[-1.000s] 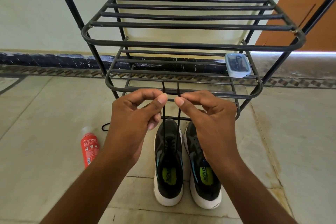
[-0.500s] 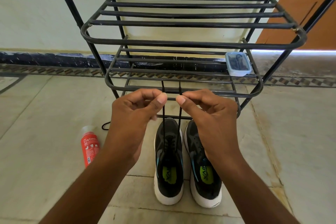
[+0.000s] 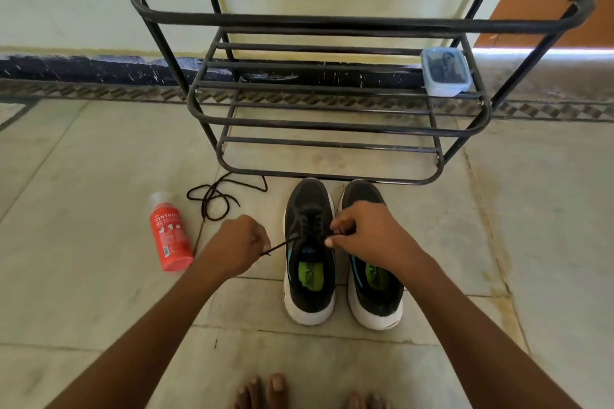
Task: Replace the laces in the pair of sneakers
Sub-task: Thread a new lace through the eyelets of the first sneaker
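Two black sneakers with white soles stand side by side on the floor, toes toward the rack. The left sneaker [image 3: 309, 252] has a black lace [image 3: 282, 245] threaded through its eyelets. My left hand [image 3: 241, 242] grips one end of that lace, drawn out to the left of the shoe. My right hand [image 3: 365, 232] pinches the other end at the shoe's right edge, covering part of the right sneaker [image 3: 372, 285]. A loose black lace [image 3: 212, 199] lies coiled on the floor to the left.
A black metal shoe rack [image 3: 332, 123] stands just behind the sneakers, with a small blue lidded box [image 3: 445, 71] on its middle shelf. A red Cinthol bottle [image 3: 169, 236] lies on the floor at left. My bare toes [image 3: 262, 392] show at the bottom edge.
Both hands have dropped from in front of the rack down to the left sneaker and spread the lace ends sideways. The camera has tilted downward.
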Available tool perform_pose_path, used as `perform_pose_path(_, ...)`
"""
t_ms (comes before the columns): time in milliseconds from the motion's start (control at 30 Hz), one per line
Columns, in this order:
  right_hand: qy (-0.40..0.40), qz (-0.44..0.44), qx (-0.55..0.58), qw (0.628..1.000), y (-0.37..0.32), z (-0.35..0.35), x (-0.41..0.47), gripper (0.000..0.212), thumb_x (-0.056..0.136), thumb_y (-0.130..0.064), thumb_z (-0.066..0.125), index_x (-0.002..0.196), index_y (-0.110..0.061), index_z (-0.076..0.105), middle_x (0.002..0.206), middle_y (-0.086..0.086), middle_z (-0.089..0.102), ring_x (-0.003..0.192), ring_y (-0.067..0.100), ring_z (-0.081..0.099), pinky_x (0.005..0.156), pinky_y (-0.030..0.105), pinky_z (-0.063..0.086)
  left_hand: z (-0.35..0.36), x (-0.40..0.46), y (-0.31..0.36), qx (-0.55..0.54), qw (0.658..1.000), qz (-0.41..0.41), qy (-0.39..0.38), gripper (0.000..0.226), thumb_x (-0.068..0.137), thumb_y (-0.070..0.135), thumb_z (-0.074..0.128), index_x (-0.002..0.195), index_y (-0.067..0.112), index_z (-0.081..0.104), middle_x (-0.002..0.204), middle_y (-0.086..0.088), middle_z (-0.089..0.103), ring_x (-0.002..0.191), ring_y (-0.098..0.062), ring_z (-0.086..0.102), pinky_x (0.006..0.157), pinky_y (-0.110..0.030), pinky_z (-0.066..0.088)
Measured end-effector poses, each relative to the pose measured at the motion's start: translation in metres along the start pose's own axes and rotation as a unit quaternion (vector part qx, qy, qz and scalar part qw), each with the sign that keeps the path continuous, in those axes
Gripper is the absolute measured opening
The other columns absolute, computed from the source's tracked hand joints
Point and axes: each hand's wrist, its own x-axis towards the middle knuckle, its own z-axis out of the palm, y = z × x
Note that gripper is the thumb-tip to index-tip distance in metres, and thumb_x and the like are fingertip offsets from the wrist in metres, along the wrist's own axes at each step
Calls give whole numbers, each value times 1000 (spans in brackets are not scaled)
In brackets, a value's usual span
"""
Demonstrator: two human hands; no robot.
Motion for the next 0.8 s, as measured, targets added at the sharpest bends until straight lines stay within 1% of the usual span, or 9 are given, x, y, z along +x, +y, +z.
perform_pose_path(67, -32, 13, -43, 998, 4, 6, 3, 34, 87, -24, 80, 120, -19, 74, 105, 0, 75, 95, 14, 68, 96, 34, 57, 13, 2, -10, -7, 998, -30, -48, 24, 89, 11, 68, 74, 27, 76, 85, 4, 74, 87, -16, 71, 63, -8, 47)
perform_pose_path(167, -6, 11, -27, 1000, 4, 4, 0, 18, 89, -18, 77, 107, -18, 79, 96, -1, 75, 88, 12, 70, 91, 32, 58, 24, -1, -11, -4, 998, -56, 27, 16, 91, 24, 69, 78, 33, 73, 89, 14, 71, 91, -12, 68, 90, -36, 54)
perform_pose_path(267, 48, -26, 23, 998, -2, -10, -10, 7, 89, -23, 77, 94, -25, 80, 81, -12, 74, 75, -2, 68, 75, 17, 54, 16, -14, 21, -152, 972, 18, 180, 12, 100, 25, 64, 90, 23, 69, 77, 7, 74, 65, -2, 63, 67, -19, 49)
perform_pose_path(300, 66, -45, 48, 996, -6, -15, -15, 5, 89, -24, 77, 93, -27, 80, 78, -13, 74, 73, -4, 68, 71, 12, 51, 8, -18, 37, -229, 959, 20, 164, 13, 102, 27, 62, 94, 19, 68, 74, 3, 76, 57, -4, 61, 60, -19, 48)
perform_pose_path(400, 109, -110, 125, 980, -21, -24, -28, 8, 87, -23, 78, 95, -26, 80, 78, -14, 75, 76, -4, 70, 73, 12, 55, -10, -19, 78, -456, 883, -97, -58, 29, 100, 33, 65, 111, 7, 68, 84, -12, 79, 60, -17, 62, 58, -27, 45)
perform_pose_path(500, 110, -147, 151, 971, -33, -24, -36, 10, 87, -22, 79, 96, -24, 81, 79, -13, 76, 77, 0, 72, 76, 20, 59, -21, -14, 99, -513, 821, -185, -169, 18, 95, 20, 70, 104, 5, 72, 83, -12, 76, 68, -21, 70, 65, -30, 53)
perform_pose_path(633, 86, -141, 173, 971, -33, -18, -39, 7, 90, -25, 76, 97, -22, 78, 78, -12, 77, 76, 0, 73, 76, 19, 59, -35, -5, 84, -483, 854, -159, -108, 13, 91, -1, 71, 103, -1, 74, 94, -18, 77, 77, -26, 77, 68, -34, 59)
perform_pose_path(700, 77, -112, 181, 974, -28, -11, -36, 10, 96, -30, 69, 95, -23, 76, 77, -12, 77, 70, 3, 72, 71, 18, 57, -46, -7, 68, -432, 890, -111, -94, 12, 92, 0, 70, 102, 1, 76, 95, -17, 78, 84, -24, 78, 70, -31, 60)
perform_pose_path(800, 63, -64, 144, 985, -22, 5, -28, 17, 101, -32, 60, 95, -23, 74, 80, -10, 76, 68, 4, 71, 72, 21, 56, -57, -10, 46, -244, 969, -32, -20, 9, 92, 10, 74, 96, 15, 81, 77, 1, 77, 69, -7, 70, 67, -23, 54)
